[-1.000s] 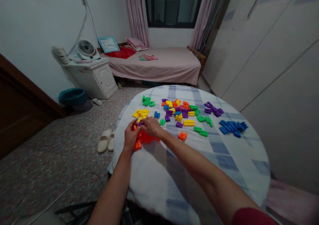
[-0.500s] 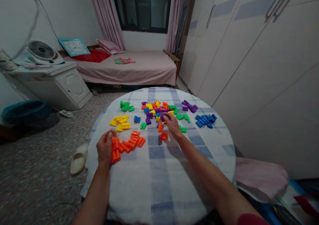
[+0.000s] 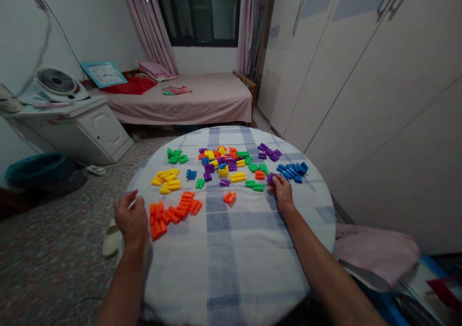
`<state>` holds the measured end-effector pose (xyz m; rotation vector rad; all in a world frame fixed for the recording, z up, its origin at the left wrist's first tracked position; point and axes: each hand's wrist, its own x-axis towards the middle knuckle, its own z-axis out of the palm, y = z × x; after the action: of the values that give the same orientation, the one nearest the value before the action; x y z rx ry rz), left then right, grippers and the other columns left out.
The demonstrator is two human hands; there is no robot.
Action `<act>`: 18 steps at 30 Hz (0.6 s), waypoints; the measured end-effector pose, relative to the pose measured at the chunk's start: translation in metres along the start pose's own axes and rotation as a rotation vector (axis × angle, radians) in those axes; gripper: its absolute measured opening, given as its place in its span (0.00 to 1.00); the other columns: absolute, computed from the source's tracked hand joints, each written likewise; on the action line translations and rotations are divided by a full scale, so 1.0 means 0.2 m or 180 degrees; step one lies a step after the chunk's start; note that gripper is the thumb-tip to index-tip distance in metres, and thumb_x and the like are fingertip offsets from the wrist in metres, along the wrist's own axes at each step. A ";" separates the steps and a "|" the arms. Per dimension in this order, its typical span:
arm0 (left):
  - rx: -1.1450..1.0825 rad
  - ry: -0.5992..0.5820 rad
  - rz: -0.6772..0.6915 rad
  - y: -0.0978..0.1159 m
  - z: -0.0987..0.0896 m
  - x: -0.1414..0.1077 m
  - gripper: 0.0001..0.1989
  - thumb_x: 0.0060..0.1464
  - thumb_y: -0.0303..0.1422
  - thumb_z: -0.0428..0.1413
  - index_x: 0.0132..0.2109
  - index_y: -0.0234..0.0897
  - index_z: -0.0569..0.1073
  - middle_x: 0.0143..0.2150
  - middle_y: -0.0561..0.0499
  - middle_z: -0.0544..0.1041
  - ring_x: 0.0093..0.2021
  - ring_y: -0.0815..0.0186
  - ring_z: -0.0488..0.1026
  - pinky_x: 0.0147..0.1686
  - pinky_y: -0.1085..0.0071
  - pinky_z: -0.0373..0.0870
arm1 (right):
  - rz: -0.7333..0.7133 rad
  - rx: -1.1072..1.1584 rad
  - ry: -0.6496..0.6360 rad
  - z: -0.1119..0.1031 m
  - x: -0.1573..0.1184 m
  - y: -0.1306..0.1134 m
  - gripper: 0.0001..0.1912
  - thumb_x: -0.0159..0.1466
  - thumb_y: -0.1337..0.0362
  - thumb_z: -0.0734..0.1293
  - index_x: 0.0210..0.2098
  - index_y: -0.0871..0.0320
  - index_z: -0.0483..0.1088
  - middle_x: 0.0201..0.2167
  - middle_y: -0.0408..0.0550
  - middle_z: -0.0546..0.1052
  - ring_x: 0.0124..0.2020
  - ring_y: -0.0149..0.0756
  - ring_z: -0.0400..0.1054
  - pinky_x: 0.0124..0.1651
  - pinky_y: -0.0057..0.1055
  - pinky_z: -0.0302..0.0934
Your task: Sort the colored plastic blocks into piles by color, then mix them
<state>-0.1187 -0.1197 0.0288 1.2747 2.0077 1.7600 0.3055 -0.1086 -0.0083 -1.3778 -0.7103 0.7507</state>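
Well, most of the plastic pegs on the round table (image 3: 231,273) lie in single-colour groups. The orange pegs (image 3: 173,214) form the largest group at the near left, the yellow pegs (image 3: 166,179) sit just beyond them, and the green pegs (image 3: 174,156) lie at the far left. The blue pegs (image 3: 292,170) gather at the right, near the purple pegs (image 3: 269,151). What remains unsorted is the mixed heap (image 3: 225,160) of many colours at the centre of the table, along with small strays nearby: 2 orange pegs (image 3: 229,197) on the bare cloth and a few green pegs (image 3: 253,185) closer to the right hand.

The pegs are short, glossy, round-ended pieces, many of them joined side by side in little ribbed rows.

The right hand (image 3: 283,194) is at the near edge of the blue group, its fingers (image 3: 276,182) drawn together on a purple peg (image 3: 271,178). The left hand (image 3: 132,221) is off to the side, at the table's edge beside the orange group, with its fingers (image 3: 126,203) curled and close together. Whether they hold anything, I cannot tell. Below that hand, a pale slipper (image 3: 111,239) rests on the speckled floor.
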 end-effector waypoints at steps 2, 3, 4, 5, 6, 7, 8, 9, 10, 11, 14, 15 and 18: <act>-0.0058 -0.0283 0.0377 0.16 0.05 -0.09 0.18 0.52 0.39 0.52 0.48 0.36 0.73 0.47 0.46 0.74 0.47 0.57 0.72 0.49 0.54 0.71 | -0.0139 -0.0152 0.0073 -0.02 0.03 -0.01 0.26 0.52 0.49 0.66 0.43 0.61 0.71 0.24 0.43 0.74 0.23 0.33 0.68 0.21 0.26 0.60; -0.0211 -0.0544 0.0462 0.24 0.10 -0.14 0.16 0.53 0.39 0.51 0.47 0.37 0.73 0.47 0.46 0.74 0.47 0.57 0.72 0.48 0.55 0.71 | -0.0239 -0.0287 0.0082 -0.03 0.05 -0.02 0.27 0.52 0.49 0.66 0.44 0.61 0.70 0.24 0.43 0.73 0.22 0.32 0.68 0.21 0.26 0.60; -0.0359 -0.0910 0.0533 0.30 0.16 -0.19 0.15 0.54 0.38 0.52 0.46 0.39 0.73 0.47 0.46 0.74 0.47 0.58 0.73 0.48 0.57 0.72 | -0.0349 -0.0468 0.0077 -0.03 0.08 -0.04 0.27 0.52 0.49 0.66 0.43 0.62 0.70 0.24 0.43 0.73 0.21 0.31 0.67 0.22 0.27 0.60; -0.0489 -0.1312 0.0597 0.36 0.22 -0.25 0.14 0.54 0.37 0.52 0.46 0.40 0.73 0.47 0.46 0.75 0.47 0.58 0.73 0.46 0.59 0.72 | -0.0463 -0.0693 0.0051 -0.04 0.12 -0.07 0.26 0.52 0.50 0.66 0.43 0.62 0.71 0.26 0.44 0.74 0.21 0.31 0.67 0.23 0.27 0.61; -0.0618 -0.1591 0.0609 0.40 0.30 -0.30 0.13 0.54 0.37 0.52 0.45 0.40 0.73 0.47 0.45 0.75 0.47 0.59 0.73 0.44 0.61 0.73 | -0.0575 -0.0962 0.0012 -0.05 0.16 -0.10 0.24 0.53 0.51 0.66 0.43 0.63 0.71 0.27 0.45 0.75 0.21 0.30 0.67 0.25 0.28 0.61; -0.0710 -0.1756 0.0582 0.43 0.38 -0.35 0.12 0.53 0.38 0.52 0.43 0.40 0.74 0.46 0.45 0.75 0.46 0.59 0.73 0.42 0.62 0.73 | -0.0680 -0.1284 -0.0011 -0.06 0.21 -0.13 0.22 0.54 0.53 0.65 0.42 0.63 0.71 0.29 0.46 0.75 0.21 0.29 0.67 0.27 0.28 0.62; -0.0771 -0.1866 0.0541 0.44 0.45 -0.39 0.12 0.53 0.38 0.52 0.42 0.39 0.74 0.45 0.45 0.75 0.45 0.60 0.73 0.41 0.63 0.72 | -0.0772 -0.1615 -0.0007 -0.06 0.26 -0.16 0.21 0.56 0.55 0.64 0.43 0.63 0.72 0.31 0.47 0.76 0.22 0.29 0.67 0.29 0.29 0.62; -0.0808 -0.1940 0.0485 0.43 0.52 -0.43 0.12 0.53 0.37 0.52 0.42 0.38 0.74 0.44 0.45 0.75 0.44 0.60 0.73 0.40 0.64 0.72 | -0.0849 -0.1914 0.0014 -0.06 0.32 -0.18 0.19 0.57 0.57 0.63 0.43 0.63 0.72 0.31 0.48 0.77 0.23 0.30 0.68 0.32 0.30 0.63; -0.0825 -0.1988 0.0432 0.42 0.58 -0.47 0.13 0.54 0.37 0.51 0.42 0.38 0.74 0.43 0.45 0.76 0.43 0.61 0.73 0.39 0.65 0.71 | -0.0912 -0.2159 0.0045 -0.06 0.37 -0.21 0.18 0.57 0.59 0.62 0.42 0.63 0.73 0.32 0.48 0.77 0.25 0.30 0.69 0.34 0.30 0.63; -0.0830 -0.2004 0.0395 0.40 0.63 -0.50 0.13 0.55 0.37 0.50 0.42 0.37 0.74 0.43 0.45 0.76 0.42 0.62 0.73 0.39 0.66 0.71 | -0.0963 -0.2337 0.0070 -0.06 0.42 -0.23 0.17 0.57 0.61 0.62 0.42 0.63 0.73 0.32 0.49 0.77 0.27 0.31 0.69 0.36 0.31 0.63; -0.0769 -0.1984 0.0485 0.33 0.70 -0.56 0.13 0.57 0.36 0.48 0.42 0.38 0.75 0.42 0.46 0.76 0.42 0.62 0.73 0.40 0.67 0.69 | -0.1079 -0.2536 0.0016 -0.04 0.56 -0.27 0.14 0.57 0.64 0.64 0.39 0.62 0.75 0.32 0.49 0.78 0.30 0.33 0.69 0.40 0.31 0.62; -0.0734 -0.2000 0.0560 0.31 0.71 -0.56 0.13 0.57 0.36 0.48 0.42 0.39 0.75 0.41 0.46 0.76 0.42 0.62 0.73 0.40 0.67 0.69 | -0.1116 -0.2578 -0.0028 -0.03 0.59 -0.28 0.13 0.56 0.65 0.64 0.39 0.62 0.75 0.31 0.48 0.78 0.31 0.33 0.70 0.40 0.31 0.61; -0.0673 -0.2180 0.0674 0.27 0.71 -0.56 0.12 0.57 0.36 0.48 0.40 0.39 0.76 0.37 0.47 0.77 0.39 0.62 0.74 0.41 0.66 0.69 | -0.1210 -0.2685 -0.0132 -0.01 0.66 -0.29 0.14 0.56 0.68 0.64 0.40 0.62 0.75 0.34 0.50 0.78 0.35 0.36 0.70 0.44 0.33 0.61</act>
<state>0.0649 -0.0986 -0.0072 1.7520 1.3125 1.2972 0.3871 -0.0059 0.0495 -1.8907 -1.3689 0.1555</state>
